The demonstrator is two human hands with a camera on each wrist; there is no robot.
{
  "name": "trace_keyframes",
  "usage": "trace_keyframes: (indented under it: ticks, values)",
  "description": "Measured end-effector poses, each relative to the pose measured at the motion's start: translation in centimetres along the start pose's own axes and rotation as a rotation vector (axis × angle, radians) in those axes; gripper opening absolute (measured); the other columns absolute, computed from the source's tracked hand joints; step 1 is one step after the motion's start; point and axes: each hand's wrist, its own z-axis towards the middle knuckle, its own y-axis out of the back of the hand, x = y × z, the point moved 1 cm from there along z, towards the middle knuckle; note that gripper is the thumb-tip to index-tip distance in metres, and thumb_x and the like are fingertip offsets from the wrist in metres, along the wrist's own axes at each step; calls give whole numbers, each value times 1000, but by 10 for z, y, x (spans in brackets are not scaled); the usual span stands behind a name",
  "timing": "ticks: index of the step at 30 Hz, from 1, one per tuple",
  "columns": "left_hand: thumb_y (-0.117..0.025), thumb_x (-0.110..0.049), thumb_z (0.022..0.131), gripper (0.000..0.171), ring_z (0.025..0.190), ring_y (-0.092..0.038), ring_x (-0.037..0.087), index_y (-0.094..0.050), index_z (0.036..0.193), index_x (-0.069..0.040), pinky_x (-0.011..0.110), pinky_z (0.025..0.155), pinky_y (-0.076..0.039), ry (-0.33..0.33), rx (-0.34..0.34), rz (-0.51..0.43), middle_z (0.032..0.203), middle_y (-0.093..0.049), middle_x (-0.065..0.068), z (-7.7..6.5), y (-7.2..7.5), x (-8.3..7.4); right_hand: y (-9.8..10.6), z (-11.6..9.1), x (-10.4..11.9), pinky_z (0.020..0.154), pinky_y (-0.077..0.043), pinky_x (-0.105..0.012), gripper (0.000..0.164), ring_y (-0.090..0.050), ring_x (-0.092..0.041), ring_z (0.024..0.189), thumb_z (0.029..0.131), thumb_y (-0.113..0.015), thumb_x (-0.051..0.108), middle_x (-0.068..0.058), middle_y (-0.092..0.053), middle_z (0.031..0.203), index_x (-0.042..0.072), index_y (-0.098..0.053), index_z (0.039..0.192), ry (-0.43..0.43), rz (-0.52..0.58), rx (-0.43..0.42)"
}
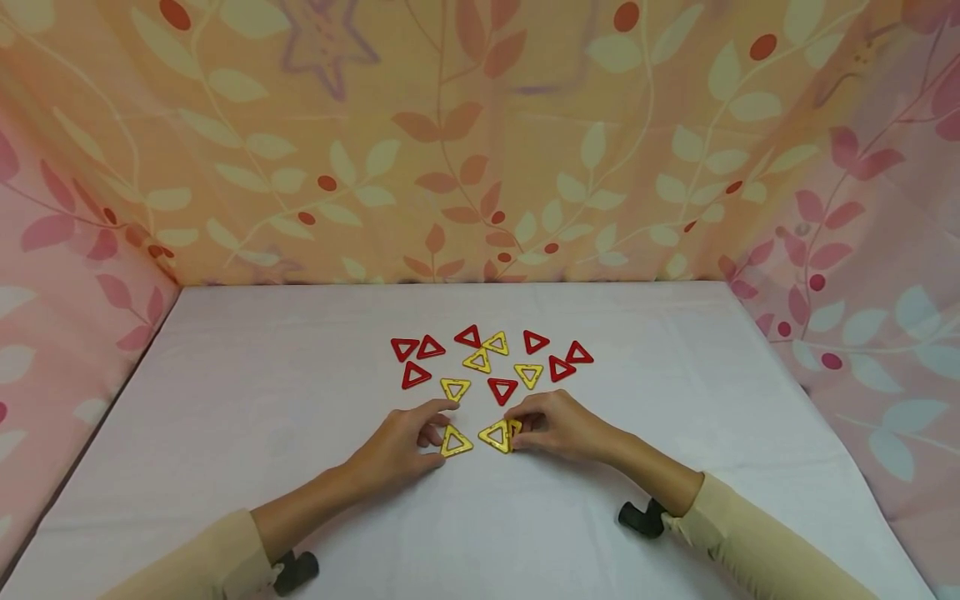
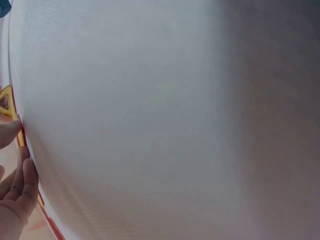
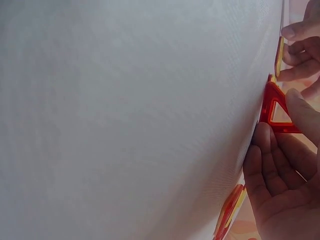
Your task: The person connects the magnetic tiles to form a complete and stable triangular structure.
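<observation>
In the head view my left hand (image 1: 401, 442) pinches a yellow triangular tile (image 1: 455, 442) by its edges, thumb at the near side and fingers at the far side. Another yellow triangular tile (image 1: 495, 436) lies just right of it. My right hand (image 1: 558, 425) pinches a tilted triangular tile (image 1: 515, 428) at that tile's right side. The tilted tile shows yellow from the head and a red face (image 3: 266, 114) in the right wrist view. At the left wrist view's edge, thumb and fingers of my left hand (image 2: 19, 192) stand close to the table.
Beyond the hands lie several red triangular tiles (image 1: 503, 381) and several yellow ones (image 1: 528, 367), loosely scattered. White cloth covers the table (image 1: 262, 358). A patterned curtain (image 1: 360, 242) hangs behind it and along both sides.
</observation>
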Motion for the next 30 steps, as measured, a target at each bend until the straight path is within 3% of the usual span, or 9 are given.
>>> trace_keyframes:
  ticks: [16,30]
  values:
    - [-82,-8,81,61,88,-61,13,-56,137,-10,29,81,-55,13,29,1,112,-70,2,4,-7,-8,0,-2,1,77,-53,-26,38,-60,-7,83,86,-80,24,6,-70,98,7,-72,119,3,-8,3]
    - [-82,-5,80,60,87,-60,14,-57,135,-8,28,80,-55,-14,36,8,109,-68,2,6,-11,-12,-1,-1,1,76,-53,-25,38,-60,-7,83,85,-80,24,8,-70,98,9,-72,120,-17,-9,-5]
